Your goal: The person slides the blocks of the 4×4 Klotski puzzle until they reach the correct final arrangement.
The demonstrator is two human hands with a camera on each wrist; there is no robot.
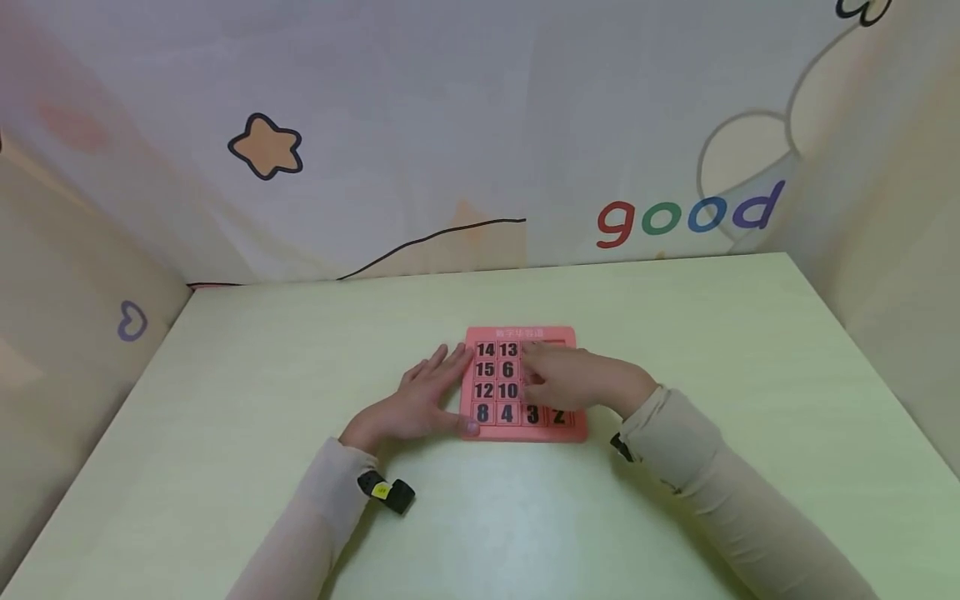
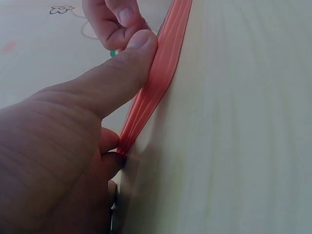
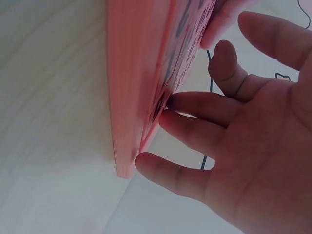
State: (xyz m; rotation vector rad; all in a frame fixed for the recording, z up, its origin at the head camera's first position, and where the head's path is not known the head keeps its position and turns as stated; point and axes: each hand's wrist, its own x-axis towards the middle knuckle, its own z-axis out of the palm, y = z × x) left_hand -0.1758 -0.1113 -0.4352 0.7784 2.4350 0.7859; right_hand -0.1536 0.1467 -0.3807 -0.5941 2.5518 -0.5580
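A pink sliding number puzzle (image 1: 522,433) with black-numbered tiles lies flat on the table. The left hand (image 1: 416,408) rests along its left side, the thumb on the near-left corner and the fingertips at the upper left edge. In the left wrist view that thumb (image 2: 141,44) lies against the pink frame (image 2: 165,63). The right hand (image 1: 573,377) reaches over the puzzle from the right, covering several tiles of the upper right part. Its fingertips (image 3: 170,114) touch the tile face in the right wrist view, while the other fingers are spread. Tiles 14, 13, 15, 6, 12 and 10 show.
The pale green table (image 1: 300,333) extends around the puzzle. A fabric wall (image 1: 420,125) with a star and the word "good" stands behind it, with side walls left and right. A black strap device (image 1: 386,492) sits at the left wrist.
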